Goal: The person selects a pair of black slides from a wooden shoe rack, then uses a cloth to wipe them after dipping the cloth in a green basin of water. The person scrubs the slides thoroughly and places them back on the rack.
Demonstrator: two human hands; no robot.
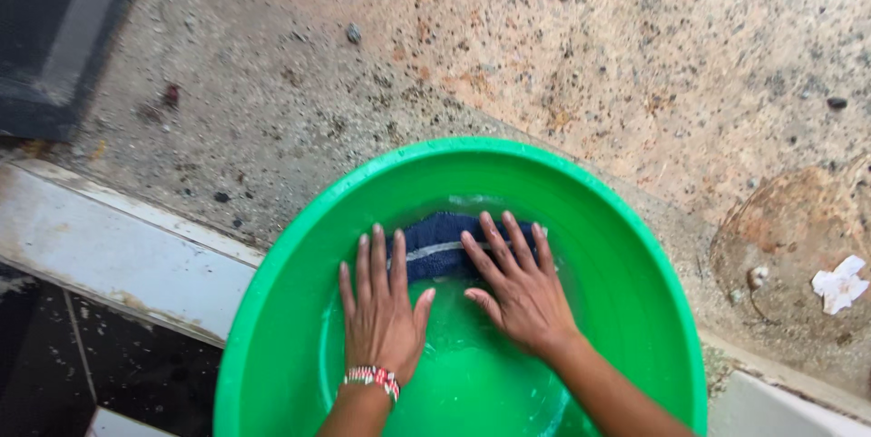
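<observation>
While both hands work down in the water, here is the scene from biggest to smallest:

Ground: rough speckled concrete (562, 47) spreads beyond the fingertips, away from the person, scattered with small stones.

Ledge: a pale, worn step (109, 251) runs out past the left hand's outer side, sloping down toward the wrist end.

Basin: a big round green plastic basin (299, 246) rings both hands, with shallow clear water (454, 382) pooled around the palms and wrists.

Cloth: a dark blue cloth with a pale stripe (435, 251) lies at the far side of the basin's bottom, right under the fingertips and between the two hands. Its long axis runs side to side, across the line of the fingers, with one end toward each hand. How far it reaches under the right palm I cannot tell.

Left hand: the left hand (381, 310) lies flat, palm down, fingers straight and slightly fanned, tips touching the near left end of the cloth. It presses, pinching nothing. A beaded red and white bracelet (372, 376) sits on the wrist.

Right hand: the right hand (519, 292) is also flat and spread, fingers laid over the cloth's right end, pushing down rather than gripping.

Scrap: a crumpled white paper bit (840, 283) lies on the ground well off beyond the right hand's outer side, outside the basin.
</observation>
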